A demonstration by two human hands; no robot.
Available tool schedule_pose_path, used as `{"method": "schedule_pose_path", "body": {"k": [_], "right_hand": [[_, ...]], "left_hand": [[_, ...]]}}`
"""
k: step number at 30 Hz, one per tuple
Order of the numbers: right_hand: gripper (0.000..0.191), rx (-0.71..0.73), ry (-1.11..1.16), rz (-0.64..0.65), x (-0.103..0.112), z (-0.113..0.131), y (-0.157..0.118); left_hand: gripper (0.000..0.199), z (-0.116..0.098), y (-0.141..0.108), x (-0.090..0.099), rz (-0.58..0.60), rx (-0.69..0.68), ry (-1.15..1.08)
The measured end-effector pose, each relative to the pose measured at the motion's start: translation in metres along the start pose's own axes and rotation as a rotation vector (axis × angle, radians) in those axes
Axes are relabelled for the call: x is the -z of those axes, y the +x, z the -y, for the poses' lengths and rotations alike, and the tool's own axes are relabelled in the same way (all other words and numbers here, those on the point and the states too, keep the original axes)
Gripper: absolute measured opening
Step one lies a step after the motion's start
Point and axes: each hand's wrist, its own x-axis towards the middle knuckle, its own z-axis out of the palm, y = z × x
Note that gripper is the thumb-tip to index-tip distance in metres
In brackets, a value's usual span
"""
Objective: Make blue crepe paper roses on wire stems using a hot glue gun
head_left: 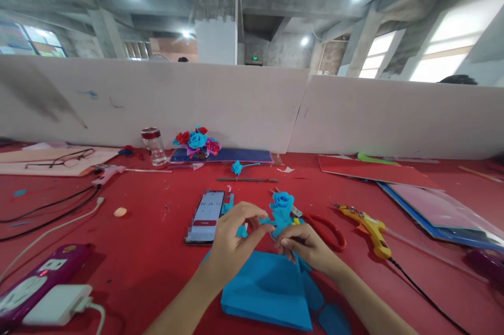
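Observation:
A blue craft flower [282,206] with curled petals stands upright in front of me, above a stack of blue sheets [265,293]. My right hand [305,247] is closed around its lower part, with the fingertips pinched at the base. From the left, my left hand [236,232] pinches a blue piece at the side of the flower between thumb and fingers. Just behind my right hand lie scissors with red handles [334,235]. Cut blue pieces [334,319] lie beside the stack, partly under my right arm.
A phone [207,217] showing a timer lies left of my hands. To the right rests a yellow glue gun [368,227] with its cord. Farther back are a small blue flower [237,167], a flower arrangement [197,140] and a glass jar [155,147]. A power strip [47,277] sits at left.

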Motion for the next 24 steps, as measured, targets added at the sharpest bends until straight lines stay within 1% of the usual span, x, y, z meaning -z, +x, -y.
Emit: {"method": "schedule_pose_path", "body": {"k": [3, 7, 13, 20, 24], "right_hand": [[0.029, -0.035, 0.041, -0.002, 0.0, -0.001, -0.001], [0.029, -0.094, 0.081, 0.072, 0.0, -0.004, -0.003], [0.027, -0.128, 0.112, 0.128, -0.002, -0.012, -0.006], [0.029, -0.153, 0.115, 0.142, -0.005, -0.008, -0.004], [0.031, -0.187, 0.103, 0.146, -0.006, -0.004, -0.003]], "left_hand": [[0.013, 0.004, 0.0, -0.002, -0.066, 0.123, -0.031], [0.021, 0.007, 0.002, -0.003, -0.099, 0.167, -0.071], [0.038, 0.004, 0.002, -0.005, -0.068, 0.243, -0.093], [0.033, 0.009, 0.002, -0.006, -0.097, 0.303, -0.03], [0.032, 0.011, 0.003, -0.005, -0.127, 0.279, 0.025]]}}
